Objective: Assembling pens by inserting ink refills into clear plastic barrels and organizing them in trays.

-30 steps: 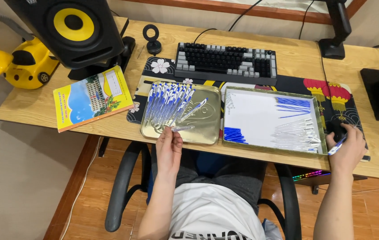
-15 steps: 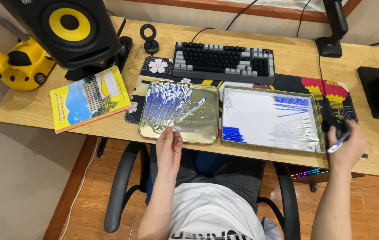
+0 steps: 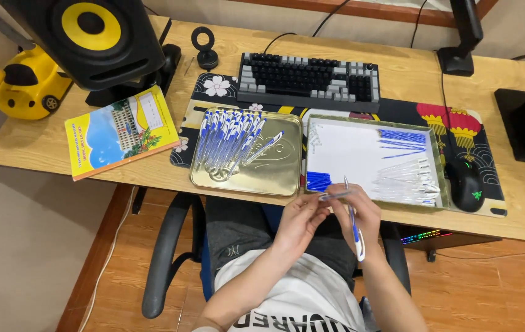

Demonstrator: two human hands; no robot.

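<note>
My right hand (image 3: 364, 215) holds a blue and white pen (image 3: 355, 227) upright in front of the desk edge, its thin tip pointing up. My left hand (image 3: 299, 221) pinches a small blue part (image 3: 330, 195) at the pen's upper end, so both hands meet there. Just behind them a white-lined tray (image 3: 436, 178) holds blue refills, clear tubes and blue caps. To its left a gold metal tray (image 3: 274, 178) carries several finished blue and white pens (image 3: 231, 138).
A keyboard (image 3: 308, 80) lies behind the trays on a patterned desk mat. A black mouse (image 3: 466, 184) sits right of the white tray. A yellow booklet (image 3: 121, 130), a black speaker (image 3: 99, 34) and a yellow lamp (image 3: 19, 80) stand at the left.
My right hand left the mouse area and came to the middle with a pen. My left hand left the gold tray and joined it. The camera view zoomed closer.
</note>
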